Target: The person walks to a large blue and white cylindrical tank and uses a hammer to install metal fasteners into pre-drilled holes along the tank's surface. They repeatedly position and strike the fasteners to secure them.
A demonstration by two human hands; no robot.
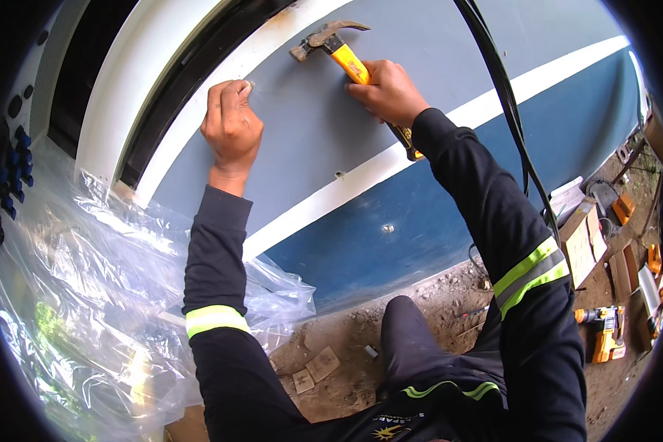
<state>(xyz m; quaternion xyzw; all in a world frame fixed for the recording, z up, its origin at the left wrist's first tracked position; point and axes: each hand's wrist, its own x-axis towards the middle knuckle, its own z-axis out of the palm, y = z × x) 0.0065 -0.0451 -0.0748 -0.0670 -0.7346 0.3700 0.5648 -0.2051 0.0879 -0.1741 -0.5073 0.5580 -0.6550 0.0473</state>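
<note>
My right hand (390,94) is wrapped round the yellow and black handle of a claw hammer (350,65). The hammer's worn metal head points up and left, close to the grey upper part of the wall (302,132). To its left, my left hand (232,127) pinches something small and pale against the wall, near the white frame edge. The fingers cover most of that small piece, so its kind does not show. A small hole (339,175) sits by the white stripe, and a pale spot (388,228) marks the blue lower wall.
Clear plastic sheeting (88,295) drapes at the left. Black cables (504,88) hang down beside my right arm. On the dirt ground at the right lie a yellow power drill (608,334) and an open cardboard box (583,239). Small tile pieces (322,364) lie below.
</note>
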